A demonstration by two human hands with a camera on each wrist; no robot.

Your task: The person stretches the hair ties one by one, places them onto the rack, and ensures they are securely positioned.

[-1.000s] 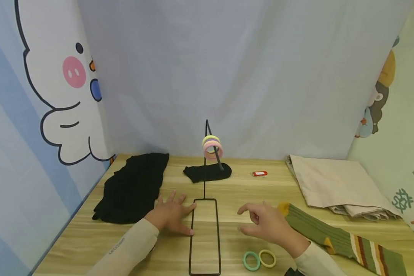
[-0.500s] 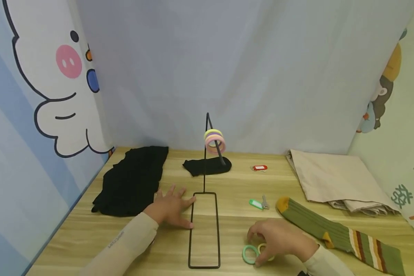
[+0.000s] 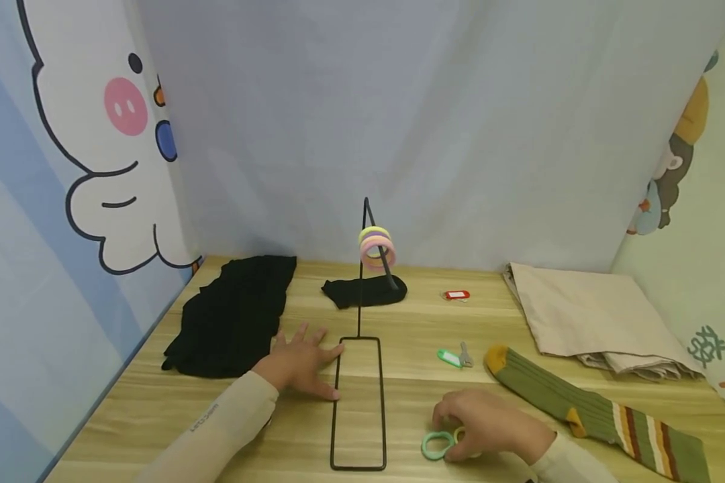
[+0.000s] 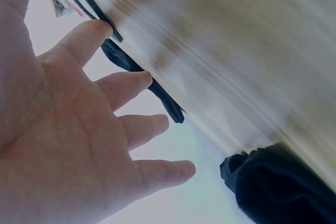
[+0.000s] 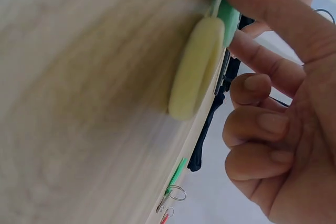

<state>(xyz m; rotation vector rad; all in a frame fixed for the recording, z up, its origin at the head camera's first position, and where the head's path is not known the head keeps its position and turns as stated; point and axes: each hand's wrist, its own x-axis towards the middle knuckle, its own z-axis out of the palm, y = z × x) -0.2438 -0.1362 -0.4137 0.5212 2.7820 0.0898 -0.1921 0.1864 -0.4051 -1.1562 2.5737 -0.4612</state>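
My left hand (image 3: 299, 365) lies spread on the wooden table, index fingertip and thumb tip at the left side of a black wire stand (image 3: 383, 402). My right hand (image 3: 489, 419) pinches a small green ring (image 3: 425, 445) between thumb and index finger, its other fingers curled in the right wrist view. Squeezed slightly out of round, the green ring is close over the table. A yellow ring (image 5: 194, 72) lies beside it, partly hidden by the right hand in the head view. Several pastel rings (image 3: 377, 266) hang on the stand's slanting upper arm.
Black cloth (image 3: 232, 318) lies at the left, and a black sock (image 3: 377, 292) behind the stand. A green-tagged key (image 3: 450, 357) and a red key tag (image 3: 457, 294) sit right of centre. A green striped sock (image 3: 556, 389) and folded beige cloth (image 3: 580, 308) are at the right.
My right hand has come down and toward me from above the green-tagged key to the two loose rings, and now pinches the green one, which has tilted or bent. The left hand stays put.
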